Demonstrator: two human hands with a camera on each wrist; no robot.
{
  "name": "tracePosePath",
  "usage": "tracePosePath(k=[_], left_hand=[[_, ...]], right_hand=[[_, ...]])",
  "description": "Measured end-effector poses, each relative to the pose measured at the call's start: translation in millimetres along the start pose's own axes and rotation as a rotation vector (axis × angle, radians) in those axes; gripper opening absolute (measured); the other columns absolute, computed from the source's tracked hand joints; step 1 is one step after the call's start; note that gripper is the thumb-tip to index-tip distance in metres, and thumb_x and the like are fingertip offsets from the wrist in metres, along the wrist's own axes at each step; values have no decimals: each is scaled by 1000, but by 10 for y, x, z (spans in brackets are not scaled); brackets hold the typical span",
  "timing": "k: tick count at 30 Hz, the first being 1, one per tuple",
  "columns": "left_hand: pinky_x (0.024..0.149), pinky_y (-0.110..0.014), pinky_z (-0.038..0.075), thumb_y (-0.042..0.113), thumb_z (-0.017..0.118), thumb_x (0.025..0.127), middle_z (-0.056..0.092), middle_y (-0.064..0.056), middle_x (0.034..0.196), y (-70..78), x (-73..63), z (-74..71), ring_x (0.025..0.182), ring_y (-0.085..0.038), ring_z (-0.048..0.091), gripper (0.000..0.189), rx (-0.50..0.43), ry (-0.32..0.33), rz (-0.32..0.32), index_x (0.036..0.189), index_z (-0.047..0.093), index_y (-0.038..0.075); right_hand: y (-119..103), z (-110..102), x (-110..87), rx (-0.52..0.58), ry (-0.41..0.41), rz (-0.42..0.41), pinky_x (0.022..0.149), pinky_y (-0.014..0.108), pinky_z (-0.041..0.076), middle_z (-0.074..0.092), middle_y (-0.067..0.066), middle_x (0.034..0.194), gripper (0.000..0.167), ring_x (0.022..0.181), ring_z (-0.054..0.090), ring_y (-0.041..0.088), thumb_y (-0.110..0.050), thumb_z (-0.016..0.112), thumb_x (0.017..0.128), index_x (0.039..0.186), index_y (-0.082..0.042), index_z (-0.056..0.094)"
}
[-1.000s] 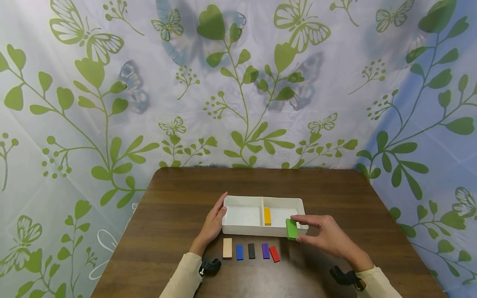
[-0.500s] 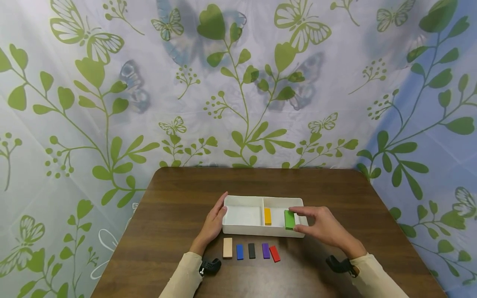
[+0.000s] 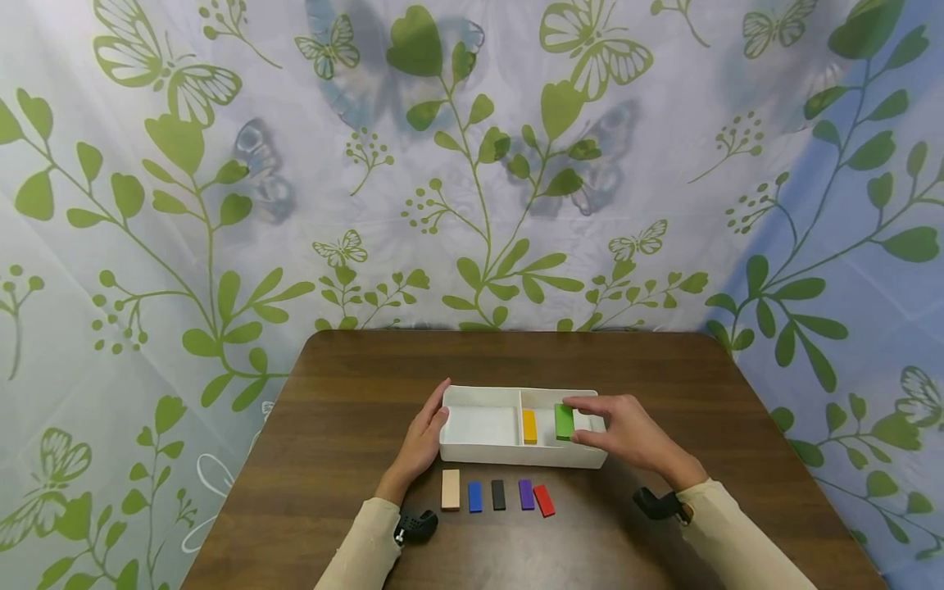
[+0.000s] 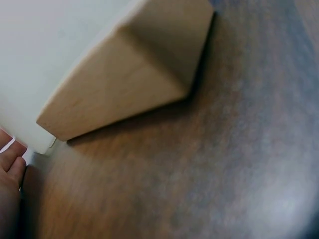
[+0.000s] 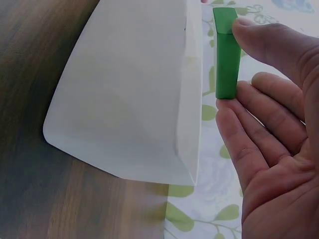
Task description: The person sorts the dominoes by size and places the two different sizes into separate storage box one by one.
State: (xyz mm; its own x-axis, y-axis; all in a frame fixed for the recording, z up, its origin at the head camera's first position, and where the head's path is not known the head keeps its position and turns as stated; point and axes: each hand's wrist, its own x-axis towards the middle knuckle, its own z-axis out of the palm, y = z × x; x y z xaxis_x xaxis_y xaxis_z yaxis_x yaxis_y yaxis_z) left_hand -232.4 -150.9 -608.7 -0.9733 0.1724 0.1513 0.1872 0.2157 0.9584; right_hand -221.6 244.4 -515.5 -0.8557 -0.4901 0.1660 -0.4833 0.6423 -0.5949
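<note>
A green block [image 3: 564, 422] is pinched between thumb and fingers of my right hand [image 3: 627, 430], over the right compartment of a white two-part tray [image 3: 524, 456]. From the right wrist, the same green block [image 5: 227, 55] stands above the tray's rim, thumb on one end and fingertips at the other. A yellow block [image 3: 529, 427] sits in that compartment against the divider. My left hand [image 3: 424, 438] rests along the tray's left end with fingers extended, touching its wall; in the left wrist view only some fingers [image 4: 12, 162] show beside the tray.
In front of the tray, a row of blocks lies on the brown table [image 3: 354, 410]: beige [image 3: 451, 490], blue [image 3: 475, 496], black [image 3: 498, 495], purple [image 3: 526, 495] and a tilted red one [image 3: 544, 501]. A leaf-patterned curtain [image 3: 472, 205] hangs behind the table.
My right hand has carried the green block from in front of the tray's right front wall, back and leftward, over the right compartment. My left hand and the tray have stayed put.
</note>
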Motion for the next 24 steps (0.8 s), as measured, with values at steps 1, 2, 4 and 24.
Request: tracePosePath(k=[1,2,4,24], left_hand=[[135,-61,23,20,42,120,33,-2,180,0,-2,-1,167,-29,30,54,-2,2,3,173,35,31],[135,-61,23,19,42,120,33,-3,180,2,-3,-1,167,-30,30,55,-4,4,7,173,35,31],[135,-62,23,16,42,120,33,-4,180,6,-4,-2,167,-30,30,55,-10,5,15,172,36,29],[134,-63,23,13,45,118,37,-5,178,11,-6,7,166,-30,32,54,-23,35,28,170,41,25]], right_hand=[[3,9,19,0,-2,-7,101,58,62,74,3,144,59,124,77,31,-36,89,93,147,-16,72],[4,17,37,2,-5,-13,101,57,62,74,3,144,59,124,77,31,-35,89,93,146,-16,72],[8,36,70,-2,-17,-17,102,55,62,74,3,144,60,124,76,31,-34,89,93,147,-15,71],[95,187,308,24,-134,5,106,60,59,72,11,147,57,127,74,40,-24,87,96,147,-8,70]])
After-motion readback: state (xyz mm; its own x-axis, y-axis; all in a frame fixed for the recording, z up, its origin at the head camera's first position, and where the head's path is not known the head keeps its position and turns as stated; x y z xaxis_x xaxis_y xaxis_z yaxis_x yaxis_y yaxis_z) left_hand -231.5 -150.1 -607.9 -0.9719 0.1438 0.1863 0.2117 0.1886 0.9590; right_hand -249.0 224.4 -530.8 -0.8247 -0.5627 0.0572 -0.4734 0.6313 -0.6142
